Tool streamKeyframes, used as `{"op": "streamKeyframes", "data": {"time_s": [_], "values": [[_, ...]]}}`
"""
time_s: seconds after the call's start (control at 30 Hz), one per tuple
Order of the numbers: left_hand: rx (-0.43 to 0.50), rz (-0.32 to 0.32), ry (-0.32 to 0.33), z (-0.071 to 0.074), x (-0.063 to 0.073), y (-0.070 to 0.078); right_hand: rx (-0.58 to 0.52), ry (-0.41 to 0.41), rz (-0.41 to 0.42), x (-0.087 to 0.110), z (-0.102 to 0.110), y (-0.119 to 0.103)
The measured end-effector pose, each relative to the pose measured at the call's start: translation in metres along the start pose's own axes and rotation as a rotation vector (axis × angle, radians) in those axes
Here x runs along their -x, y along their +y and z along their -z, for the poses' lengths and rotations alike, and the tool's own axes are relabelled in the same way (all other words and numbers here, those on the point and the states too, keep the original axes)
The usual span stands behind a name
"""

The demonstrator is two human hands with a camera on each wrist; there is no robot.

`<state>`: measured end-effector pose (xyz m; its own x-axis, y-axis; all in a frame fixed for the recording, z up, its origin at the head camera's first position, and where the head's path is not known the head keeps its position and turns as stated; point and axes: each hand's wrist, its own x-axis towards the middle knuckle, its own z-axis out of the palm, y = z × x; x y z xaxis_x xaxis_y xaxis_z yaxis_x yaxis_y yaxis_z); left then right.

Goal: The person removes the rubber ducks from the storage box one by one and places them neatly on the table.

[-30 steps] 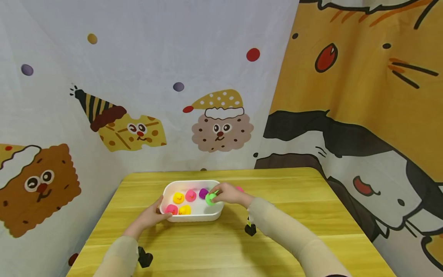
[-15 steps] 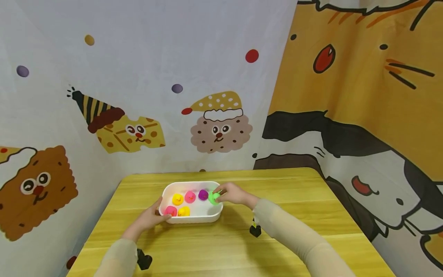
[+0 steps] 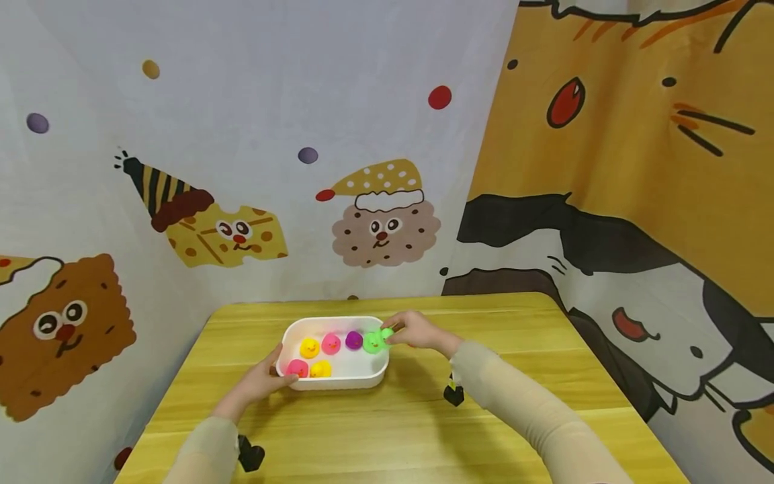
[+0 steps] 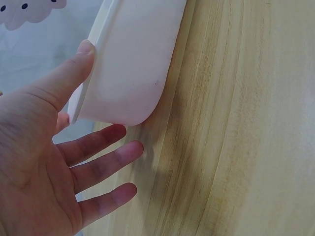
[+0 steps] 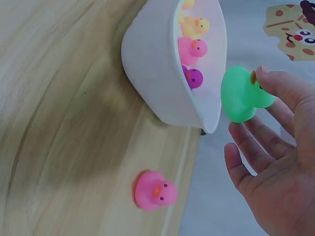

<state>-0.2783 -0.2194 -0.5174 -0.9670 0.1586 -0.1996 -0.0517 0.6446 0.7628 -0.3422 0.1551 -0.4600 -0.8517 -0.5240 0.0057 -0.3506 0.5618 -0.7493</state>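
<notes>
A white plastic tub (image 3: 345, 384) stands on the table with several rubber ducks in it, among them a purple duck (image 3: 353, 340). My left hand (image 3: 259, 384) holds the tub's left end; in the left wrist view its thumb (image 4: 84, 55) lies on the rim while the lower fingers stick out loosely. At the tub's right end my right hand (image 3: 418, 331) pinches a green rubber duck (image 5: 237, 94) by the head, level with the rim. The duck's body points toward the tub.
A pink rubber duck (image 5: 153, 191) stands on the table right of the tub, mostly hidden behind my right hand in the head view. The wooden table (image 3: 375, 437) backs onto a cartoon-printed cloth (image 3: 254, 154).
My right hand has moved right and slightly up, bringing the green duck from inside the tub to its right rim. The left hand stays at the tub's left end.
</notes>
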Motion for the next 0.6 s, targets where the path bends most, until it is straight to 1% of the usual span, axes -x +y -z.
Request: {"op": "streamKeyframes", "data": {"time_s": [0.1, 0.37, 0.47, 0.6], "values": [[0.002, -0.003, -0.002, 0.0, 0.001, 0.001, 0.003, 0.006, -0.011, 0.002, 0.004, -0.001], [-0.008, -0.019, 0.0, 0.0, 0.003, 0.001, 0.021, 0.026, 0.0, 0.01, 0.015, -0.001], [-0.01, -0.025, -0.002, 0.0, 0.004, 0.001, 0.01, 0.039, -0.008, 0.015, 0.021, 0.0], [-0.008, -0.027, -0.007, -0.001, 0.003, 0.002, -0.006, 0.052, 0.001, 0.021, 0.029, 0.004]]}}
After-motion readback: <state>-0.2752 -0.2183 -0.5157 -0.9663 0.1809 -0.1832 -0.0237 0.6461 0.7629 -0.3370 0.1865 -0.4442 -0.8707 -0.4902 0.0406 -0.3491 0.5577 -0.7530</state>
